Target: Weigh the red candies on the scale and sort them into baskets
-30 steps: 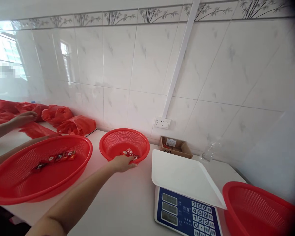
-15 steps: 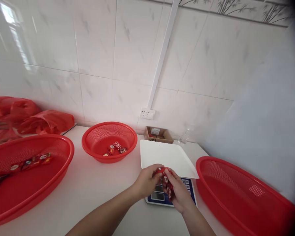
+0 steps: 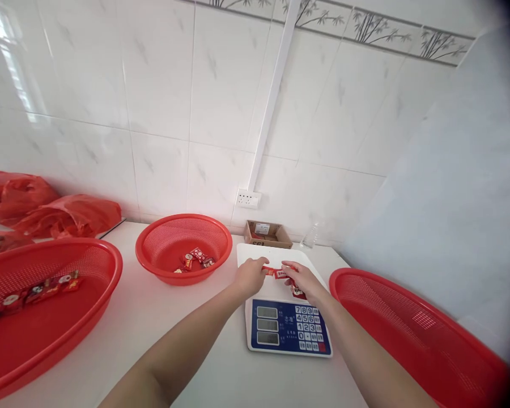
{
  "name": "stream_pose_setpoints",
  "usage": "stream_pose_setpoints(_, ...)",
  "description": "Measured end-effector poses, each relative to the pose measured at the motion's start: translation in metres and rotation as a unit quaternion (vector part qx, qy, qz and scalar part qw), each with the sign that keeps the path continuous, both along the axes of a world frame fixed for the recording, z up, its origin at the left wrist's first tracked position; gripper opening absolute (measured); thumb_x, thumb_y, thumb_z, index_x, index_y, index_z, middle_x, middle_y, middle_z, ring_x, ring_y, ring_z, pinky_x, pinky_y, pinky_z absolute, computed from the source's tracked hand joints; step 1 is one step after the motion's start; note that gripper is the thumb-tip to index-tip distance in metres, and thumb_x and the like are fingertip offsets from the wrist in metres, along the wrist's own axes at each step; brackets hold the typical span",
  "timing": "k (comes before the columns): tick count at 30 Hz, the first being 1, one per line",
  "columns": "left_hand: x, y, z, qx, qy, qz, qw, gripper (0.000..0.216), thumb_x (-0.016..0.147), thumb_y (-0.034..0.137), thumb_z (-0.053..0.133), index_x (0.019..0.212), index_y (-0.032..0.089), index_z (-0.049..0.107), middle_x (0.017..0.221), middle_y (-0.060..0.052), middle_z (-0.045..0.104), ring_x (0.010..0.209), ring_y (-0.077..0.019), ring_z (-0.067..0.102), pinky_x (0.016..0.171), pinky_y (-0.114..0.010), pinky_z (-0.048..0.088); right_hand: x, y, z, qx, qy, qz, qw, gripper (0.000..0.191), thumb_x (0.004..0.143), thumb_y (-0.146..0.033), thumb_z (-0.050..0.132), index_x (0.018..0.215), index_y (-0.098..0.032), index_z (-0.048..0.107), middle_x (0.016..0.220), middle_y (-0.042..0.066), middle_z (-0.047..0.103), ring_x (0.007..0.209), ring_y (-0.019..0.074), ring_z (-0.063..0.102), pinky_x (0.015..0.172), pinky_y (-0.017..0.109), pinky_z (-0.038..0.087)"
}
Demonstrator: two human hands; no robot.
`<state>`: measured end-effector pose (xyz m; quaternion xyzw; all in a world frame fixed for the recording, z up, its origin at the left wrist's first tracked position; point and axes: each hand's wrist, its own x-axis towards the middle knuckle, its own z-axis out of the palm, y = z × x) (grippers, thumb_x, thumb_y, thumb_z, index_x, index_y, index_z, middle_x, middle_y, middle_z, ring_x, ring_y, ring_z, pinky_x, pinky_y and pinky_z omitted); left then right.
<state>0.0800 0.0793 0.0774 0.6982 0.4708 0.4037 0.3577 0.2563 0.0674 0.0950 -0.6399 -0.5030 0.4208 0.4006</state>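
1. Two hands meet over the white weighing pan (image 3: 255,254) of the scale (image 3: 288,326): the left hand (image 3: 250,275) and the right hand (image 3: 300,277) each pinch one end of a short string of red candy packets (image 3: 276,273) between fingers and thumb.
2. One more red packet (image 3: 298,292) shows under the right palm; whether those fingers hold it cannot be told.
3. The string hangs just above the pan, near its front edge, above the blue keypad panel.
4. Left of the scale, a small red basket (image 3: 183,224) stands on the worktop (image 3: 187,340) with a few wrapped candies (image 3: 194,260) inside.
5. Further left, a large red basket (image 3: 97,283) holds a row of packets (image 3: 38,290).
6. Another large red basket (image 3: 408,334) sits just right of the scale.
7. A small cardboard box (image 3: 268,233) rests against the tiled wall behind the pan, below a wall socket (image 3: 249,198).
8. Red plastic bags (image 3: 68,214) lie at the far left.
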Motion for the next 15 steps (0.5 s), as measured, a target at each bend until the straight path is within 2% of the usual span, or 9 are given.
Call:
stream_pose_setpoints(3, -0.003, 0.004, 0.001, 0.005, 0.01, -0.005, 1.0, 0.022, 0.071, 0.014, 0.06, 0.091, 0.02, 0.066, 0.1, -0.01, 0.064, 0.111, -0.0307, 0.045, 0.097, -0.045, 0.028, 0.006, 0.006, -0.003, 0.021, -0.033, -0.022, 0.999, 0.039, 0.075, -0.033, 0.06, 0.11, -0.016, 0.057, 0.07, 0.003, 0.066, 0.054, 0.0117, 0.057, 0.045, 0.02, 0.041)
stream_pose_setpoints(7, -0.009, -0.007, -0.001, 0.005, -0.027, -0.024, 0.999, 0.02, 0.074, 0.015, 0.057, 0.092, 0.018, 0.065, 0.107, -0.011, 0.061, 0.115, -0.0287, 0.042, 0.101, -0.045, 0.025, 0.013, 0.006, -0.005, 0.047, -0.031, -0.052, 0.997, 0.037, 0.075, -0.037, 0.059, 0.106, -0.018, 0.058, 0.064, 0.001, 0.063, 0.048, 0.0106, 0.053, 0.043, 0.021, 0.039)
stream_pose_setpoints(9, -0.006, -0.019, -0.002, -0.01, -0.062, -0.037, 0.997, 0.022, 0.078, 0.02, 0.054, 0.098, 0.018, 0.062, 0.109, -0.01, 0.059, 0.111, -0.0261, 0.045, 0.099, -0.043, 0.03, 0.011, 0.004, -0.004, 0.065, -0.02, -0.066, 0.996, 0.033, 0.075, -0.041, 0.057, 0.101, -0.02, 0.058, 0.072, 0.001, 0.063, 0.05, 0.0099, 0.053, 0.044, 0.021, 0.04)
stream_pose_setpoints(11, 0.001, -0.033, 0.0, -0.041, -0.104, -0.064, 0.992, 0.028, 0.082, 0.026, 0.051, 0.108, 0.018, 0.057, 0.107, -0.01, 0.059, 0.102, -0.0227, 0.052, 0.092, -0.04, 0.038, 0.002, 0.001, -0.002, 0.096, 0.034, -0.086, 0.991, 0.03, 0.075, -0.045, 0.055, 0.093, -0.02, 0.057, 0.078, 0.001, 0.062, 0.053, 0.0097, 0.054, 0.047, 0.021, 0.042)
stream_pose_setpoints(15, 0.02, -0.054, 0.007, -0.131, -0.197, -0.13, 0.963, 0.048, 0.083, 0.035, 0.052, 0.127, 0.019, 0.04, 0.103, -0.009, 0.059, 0.088, -0.0182, 0.06, 0.074, -0.033, 0.05, -0.029, -0.008, 0.003, 0.127, 0.191, -0.113, 0.967, 0.033, 0.072, -0.049, 0.057, 0.089, -0.022, 0.053, 0.066, -0.004, 0.055, 0.048, 0.01, 0.051, 0.045, 0.023, 0.043)
